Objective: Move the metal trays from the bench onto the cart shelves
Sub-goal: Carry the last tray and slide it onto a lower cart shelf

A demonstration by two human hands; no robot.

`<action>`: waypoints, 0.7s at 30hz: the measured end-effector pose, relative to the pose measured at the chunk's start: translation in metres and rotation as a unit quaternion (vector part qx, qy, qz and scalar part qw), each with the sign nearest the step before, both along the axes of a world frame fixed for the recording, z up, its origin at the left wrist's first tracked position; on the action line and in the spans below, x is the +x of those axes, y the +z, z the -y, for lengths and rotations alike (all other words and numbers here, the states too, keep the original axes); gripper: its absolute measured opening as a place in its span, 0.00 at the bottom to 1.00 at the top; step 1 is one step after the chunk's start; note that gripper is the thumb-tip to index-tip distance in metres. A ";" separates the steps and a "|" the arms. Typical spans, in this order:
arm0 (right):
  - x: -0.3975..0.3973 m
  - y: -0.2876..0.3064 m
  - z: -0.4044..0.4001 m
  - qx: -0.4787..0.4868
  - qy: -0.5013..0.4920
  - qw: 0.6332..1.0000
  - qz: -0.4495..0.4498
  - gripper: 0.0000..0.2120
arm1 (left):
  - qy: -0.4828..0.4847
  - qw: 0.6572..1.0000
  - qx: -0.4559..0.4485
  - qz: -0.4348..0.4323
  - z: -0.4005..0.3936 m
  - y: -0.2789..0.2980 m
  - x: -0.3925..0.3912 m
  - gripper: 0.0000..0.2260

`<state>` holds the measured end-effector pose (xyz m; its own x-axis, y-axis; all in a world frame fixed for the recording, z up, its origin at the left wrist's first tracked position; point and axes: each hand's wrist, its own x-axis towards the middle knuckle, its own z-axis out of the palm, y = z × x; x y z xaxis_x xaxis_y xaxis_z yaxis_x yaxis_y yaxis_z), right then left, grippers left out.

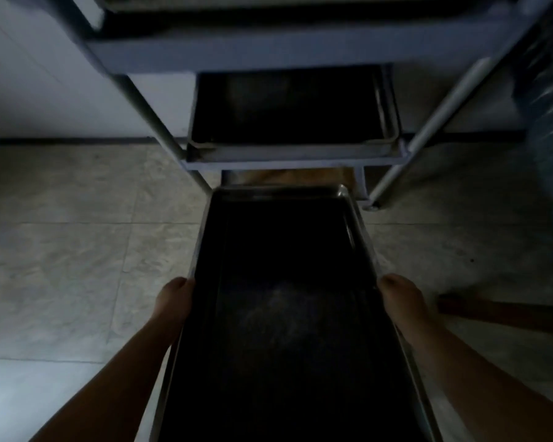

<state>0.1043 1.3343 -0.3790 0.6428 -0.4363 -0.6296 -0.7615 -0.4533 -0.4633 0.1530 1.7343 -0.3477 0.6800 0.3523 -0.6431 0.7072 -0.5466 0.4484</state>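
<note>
Gripping the long metal tray (284,298) by its side rims, left hand (174,301) & right hand (399,298) were clamped mid-length, far end nosed toward the cart (288,154) bottom shelf; prob. stiff, light-ish, slick, w/ thin rims.

Dark glossy metal tray (288,282)

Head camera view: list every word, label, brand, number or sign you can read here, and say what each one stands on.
None: no readable text shows anywhere in this dim view.
Held tray, gripped by the left hand and right hand: no label or stamp visible.
Tray on the cart shelf: dark, no markings visible.
Cart frame: plain, no sign or number.
Blurred object at the right edge: too blurred to read anything.
</note>
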 end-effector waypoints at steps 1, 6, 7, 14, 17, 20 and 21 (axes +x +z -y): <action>0.016 -0.027 0.002 -0.002 -0.006 1.000 0.009 0.11 | -0.003 1.000 0.003 0.007 0.004 -0.029 0.016 0.14; 0.096 -0.177 0.013 -0.023 -0.002 0.998 0.059 0.14 | -0.009 0.999 -0.007 0.049 0.013 -0.189 0.101 0.14; 0.113 -0.209 0.017 -0.023 -0.005 0.997 0.070 0.14 | -0.009 0.998 -0.017 0.056 0.015 -0.221 0.121 0.14; 0.234 -0.368 0.028 -0.050 0.019 0.990 0.128 0.12 | -0.009 0.992 -0.055 0.114 0.015 -0.380 0.235 0.14; 0.286 -0.405 0.028 -0.055 0.036 0.986 0.154 0.11 | -0.008 0.987 -0.081 0.142 0.011 -0.418 0.279 0.14; 0.326 -0.426 0.026 -0.057 0.036 0.981 0.182 0.11 | 0.005 0.979 -0.112 0.171 0.012 -0.444 0.306 0.19; 0.336 -0.432 0.028 -0.053 0.037 0.980 0.188 0.12 | 0.019 0.979 -0.115 0.169 0.013 -0.450 0.314 0.19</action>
<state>0.4403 1.3067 -0.8112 0.8534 -0.4292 -0.2956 -0.5085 -0.5616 -0.6527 0.4666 1.7213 -0.7980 0.8574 0.2529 -0.4482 0.5141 -0.3800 0.7690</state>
